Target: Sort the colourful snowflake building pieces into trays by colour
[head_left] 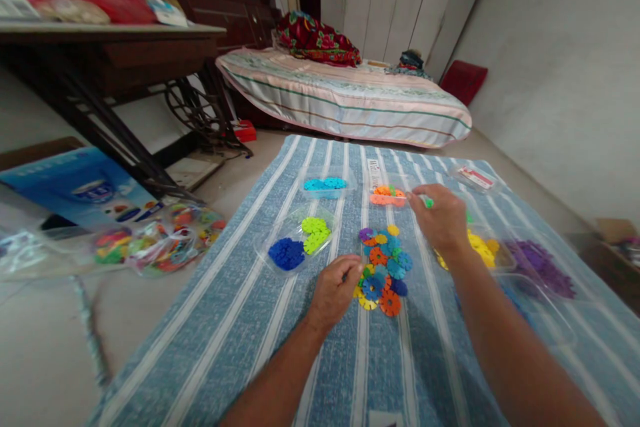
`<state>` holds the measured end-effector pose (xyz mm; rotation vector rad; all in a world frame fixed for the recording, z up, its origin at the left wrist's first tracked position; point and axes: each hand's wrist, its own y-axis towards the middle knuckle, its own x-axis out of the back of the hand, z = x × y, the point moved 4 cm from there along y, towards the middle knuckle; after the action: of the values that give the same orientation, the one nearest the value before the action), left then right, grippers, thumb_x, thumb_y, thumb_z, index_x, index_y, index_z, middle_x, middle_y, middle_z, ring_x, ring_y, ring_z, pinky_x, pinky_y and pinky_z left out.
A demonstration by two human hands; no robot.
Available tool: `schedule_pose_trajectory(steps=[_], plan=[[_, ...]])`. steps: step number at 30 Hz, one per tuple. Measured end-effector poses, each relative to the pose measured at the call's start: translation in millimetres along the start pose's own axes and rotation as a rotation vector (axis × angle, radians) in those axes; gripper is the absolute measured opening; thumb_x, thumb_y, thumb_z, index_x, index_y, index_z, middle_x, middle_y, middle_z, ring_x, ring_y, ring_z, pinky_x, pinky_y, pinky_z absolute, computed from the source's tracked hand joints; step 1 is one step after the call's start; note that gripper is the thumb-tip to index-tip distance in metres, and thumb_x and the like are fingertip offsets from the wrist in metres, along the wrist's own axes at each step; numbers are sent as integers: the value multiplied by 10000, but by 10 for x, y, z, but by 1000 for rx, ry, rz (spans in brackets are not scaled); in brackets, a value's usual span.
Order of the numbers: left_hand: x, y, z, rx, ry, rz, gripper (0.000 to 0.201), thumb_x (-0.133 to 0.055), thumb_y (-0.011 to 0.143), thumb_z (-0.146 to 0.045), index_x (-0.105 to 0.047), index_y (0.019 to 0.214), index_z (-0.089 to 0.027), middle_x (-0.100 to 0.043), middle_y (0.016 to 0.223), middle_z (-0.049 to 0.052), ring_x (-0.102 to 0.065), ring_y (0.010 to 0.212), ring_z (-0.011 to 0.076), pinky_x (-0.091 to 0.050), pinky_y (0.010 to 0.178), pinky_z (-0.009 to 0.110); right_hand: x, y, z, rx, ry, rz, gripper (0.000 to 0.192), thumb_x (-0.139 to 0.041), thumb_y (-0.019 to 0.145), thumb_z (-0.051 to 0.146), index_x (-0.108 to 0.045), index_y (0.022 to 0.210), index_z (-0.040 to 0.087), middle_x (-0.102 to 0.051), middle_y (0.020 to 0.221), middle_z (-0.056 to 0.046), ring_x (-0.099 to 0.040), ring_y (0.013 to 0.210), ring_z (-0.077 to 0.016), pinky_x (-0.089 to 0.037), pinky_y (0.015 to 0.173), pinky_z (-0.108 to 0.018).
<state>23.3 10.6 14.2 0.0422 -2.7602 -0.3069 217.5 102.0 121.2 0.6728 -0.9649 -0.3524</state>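
Observation:
My left hand [339, 285] is closed at the left edge of a loose pile of multicoloured notched plastic discs [379, 256]; whether anything is in its fingers is hidden. Farther right, my right hand [443, 217] is pinched, fingertips at the right edge of a clear box of orange discs [388, 195]. Green shows between its fingers, but I cannot tell if it is held or lies behind. Left of the pile, a clear tray holds dark blue discs [287, 254] and lime green discs [317, 234]. Behind it stands a box of light blue discs [325, 184].
Yellow discs [481, 250] and purple discs [540, 268] sit in clear containers on the right, partly behind my right arm. A clear lid with a label [475, 177] lies at the table's far right. Bags of colourful pieces [163, 240] are left, and a bed [345, 97] stands beyond.

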Motion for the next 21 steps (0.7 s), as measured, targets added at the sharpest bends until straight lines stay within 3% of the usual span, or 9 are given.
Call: schedule_pose_trajectory(steps=[6,13,17,21], plan=[[7,-3,-21,5,10,11,215,-483,835,-273,-675,790,-186,-686,962,40,-623,912,152,-478,862,275,-89,-879,6,-56,3,298,223,-467,825,315,-650,774,198,-667,826,-58,-599,819,-192,-462,773,-324],[-3,-4,10,15,17,0,215,-489,834,-293,-679,823,-192,-689,984,35,-625,924,157,-477,882,284,-23,-1485,118,-8,44,437,175,-503,839,257,-655,782,193,-641,878,-73,-579,855,-190,-463,791,-315],[-3,1,6,5,27,6,217,-481,839,-283,-676,816,-191,-689,977,34,-621,931,152,-475,878,277,-34,-1370,98,-2,7,414,217,-479,852,266,-661,766,184,-643,860,-77,-575,860,-193,-452,800,-314],[6,2,-4,6,25,16,214,-482,836,-272,-673,792,-188,-687,968,38,-621,924,153,-477,867,277,-146,-663,41,-56,-163,340,285,-433,869,313,-680,838,176,-664,913,-85,-579,894,-204,-436,805,-311]])
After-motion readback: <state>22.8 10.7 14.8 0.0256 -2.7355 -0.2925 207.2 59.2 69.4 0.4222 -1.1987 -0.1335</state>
